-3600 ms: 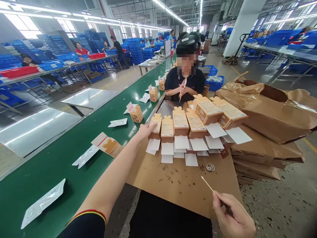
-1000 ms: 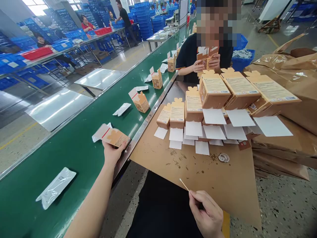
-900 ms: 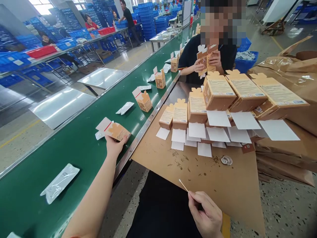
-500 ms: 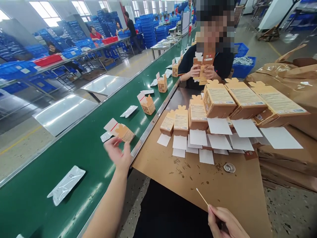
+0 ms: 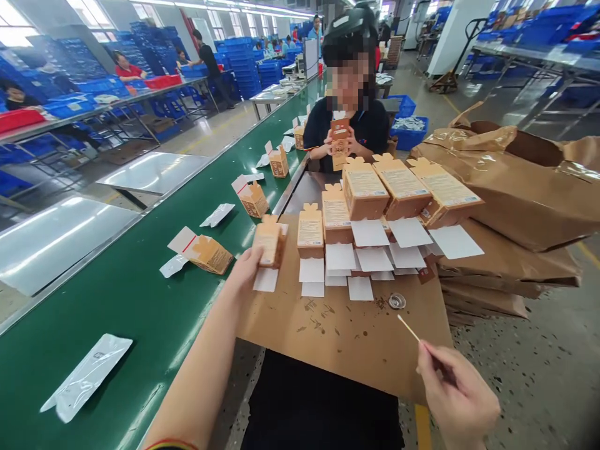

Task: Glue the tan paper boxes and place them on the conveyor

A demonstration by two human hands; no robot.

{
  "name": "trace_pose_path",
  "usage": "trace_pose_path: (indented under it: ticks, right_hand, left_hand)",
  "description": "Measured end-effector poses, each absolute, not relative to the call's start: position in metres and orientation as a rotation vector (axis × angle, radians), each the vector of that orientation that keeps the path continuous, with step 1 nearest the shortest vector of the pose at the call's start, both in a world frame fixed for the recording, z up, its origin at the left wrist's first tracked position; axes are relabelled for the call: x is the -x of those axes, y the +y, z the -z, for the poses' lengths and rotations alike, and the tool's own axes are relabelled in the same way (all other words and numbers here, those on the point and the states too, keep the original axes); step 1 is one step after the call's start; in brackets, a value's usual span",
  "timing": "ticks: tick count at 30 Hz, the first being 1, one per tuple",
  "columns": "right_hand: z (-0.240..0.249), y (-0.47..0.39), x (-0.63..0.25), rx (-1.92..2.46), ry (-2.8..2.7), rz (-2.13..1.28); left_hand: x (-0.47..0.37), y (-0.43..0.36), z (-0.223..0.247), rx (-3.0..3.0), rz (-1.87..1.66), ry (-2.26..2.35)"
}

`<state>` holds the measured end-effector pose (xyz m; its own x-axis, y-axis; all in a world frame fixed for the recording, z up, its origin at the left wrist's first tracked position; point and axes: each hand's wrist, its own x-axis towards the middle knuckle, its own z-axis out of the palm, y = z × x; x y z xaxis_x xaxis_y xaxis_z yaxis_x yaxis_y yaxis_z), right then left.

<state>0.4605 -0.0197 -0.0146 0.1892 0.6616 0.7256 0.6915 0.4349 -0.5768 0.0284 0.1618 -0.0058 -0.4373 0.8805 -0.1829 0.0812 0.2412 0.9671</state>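
My left hand is closed on the side of a small brown carton, its white flap hanging down at the near end. This carton is held at the left edge of the cardboard-covered table, apart from the stack of similar cartons. Pinched between the fingertips of my right hand is a cotton swab, its white tip pointing up and left over the table. A small clear dish lies beyond the swab, beside dark specks and stains on the brown cardboard.
Along my left runs a green conveyor belt with open cartons and silver pouches. Across the table a co-worker holds a carton in both hands. Large brown paper bags are piled at the right.
My left hand has moved from above the belt to the end carton, which now stands farther from its neighbours. My right hand with the swab has moved up and right. The view has shifted right.
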Motion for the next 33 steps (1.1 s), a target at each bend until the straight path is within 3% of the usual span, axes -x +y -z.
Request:
trace_pose_path:
  ticks: [4, 9, 15, 22, 33]
  right_hand:
    - [0.026, 0.011, -0.487, 1.428, -1.523, 0.083]
    - [0.037, 0.038, -0.493, 1.485, -1.63, 0.005]
    - [0.026, 0.025, -0.471, 1.387, -1.566, 0.025]
    - [0.035, -0.02, -0.341, 1.021, -1.71, -0.537]
    - [0.064, -0.018, -0.305, 0.973, -1.852, -0.514]
  left_hand:
    - [-0.006, 0.091, 0.004, -0.685, -1.299, 1.601]
    - [-0.028, 0.031, 0.008, -0.593, -1.083, 1.459]
    - [-0.061, 0.037, 0.011, -0.641, -1.102, 1.418]
    - [-0.066, 0.036, 0.025, -0.701, -1.183, 1.407]
    - [-0.068, 0.021, 0.036, -0.787, -1.205, 1.398]
